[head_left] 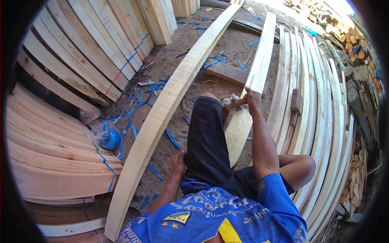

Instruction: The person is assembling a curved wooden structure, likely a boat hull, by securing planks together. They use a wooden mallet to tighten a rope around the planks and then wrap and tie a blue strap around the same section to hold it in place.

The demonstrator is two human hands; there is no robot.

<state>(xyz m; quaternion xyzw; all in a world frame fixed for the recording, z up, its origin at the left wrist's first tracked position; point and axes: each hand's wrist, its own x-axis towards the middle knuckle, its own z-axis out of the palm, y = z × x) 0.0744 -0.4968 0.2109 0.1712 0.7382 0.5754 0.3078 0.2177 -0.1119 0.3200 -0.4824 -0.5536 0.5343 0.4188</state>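
My right hand (253, 101) is over a pale plank (265, 60) lying to the right of my bent leg in dark shorts. Its fingers look closed, with one finger extended. A light, knotted, rope-like bundle (230, 100) is at its fingertips, beside the plank's edge; whether the hand grips it is unclear. My left hand (178, 164) is curled closed against the outer side of my left thigh, its fingertips partly hidden and nothing visible in it. To its left, a long thick beam (168, 93) runs from near to far.
Planks stacked on the left (56, 150) have blue strapping. A blue ball-shaped bundle (110, 139) sits by them among strap scraps. A short crosspiece (227, 73) lies under the plank. Several long planks (320, 121) lie on the right, a brown wooden block tool (296, 103) on them.
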